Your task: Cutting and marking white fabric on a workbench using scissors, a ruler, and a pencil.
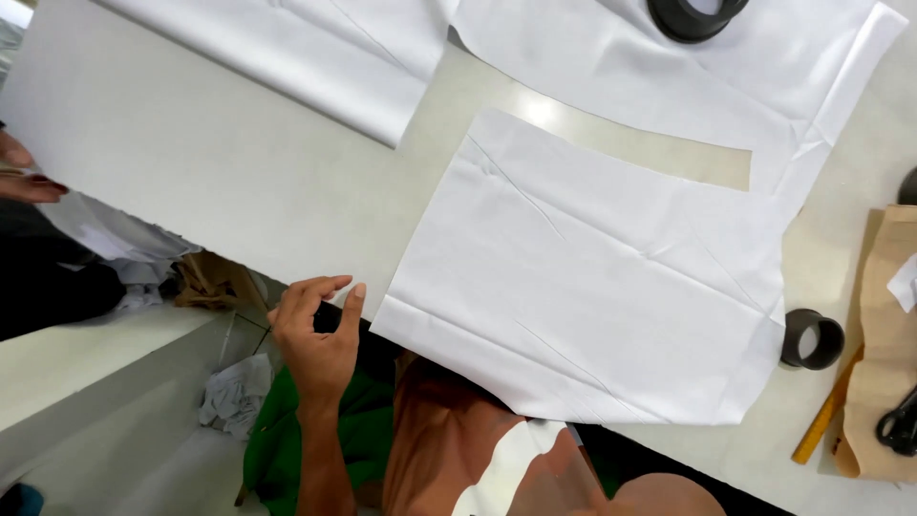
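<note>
Nearby, at the table's near edge, left hand (315,334) raised with fingers loosely curled, thumb and forefinger parted, holding nothing; thumb tip just beside the lower-left corner of the creased white cut cloth panel (592,287), not clearly touching it. Right hand out of sight, so no telling its state.

Lying flat on the pale grey worktable (191,162), the cloth panel, with its near edge hanging slightly past the table edge over the lap. Long axis running across the frame from left to right, dipping a little toward the right; narrower end toward the hand, wider end toward the small black ring weight (812,339), which stands just off the right corner rather than on it.

Probably the main risk: with nothing pinning it, a tug at the corner could drag the whole panel off the overhang or skew it. Could also deepen the diagonal creases already crossing it.

Further off, two larger white cloth sheets (315,57) at the far side, a second black ring (697,14) on one of them, a yellow ruler (826,411), brown paper pattern (888,334) and black scissors (898,420) at the right. At the left edge, another person's hand (19,172).
</note>
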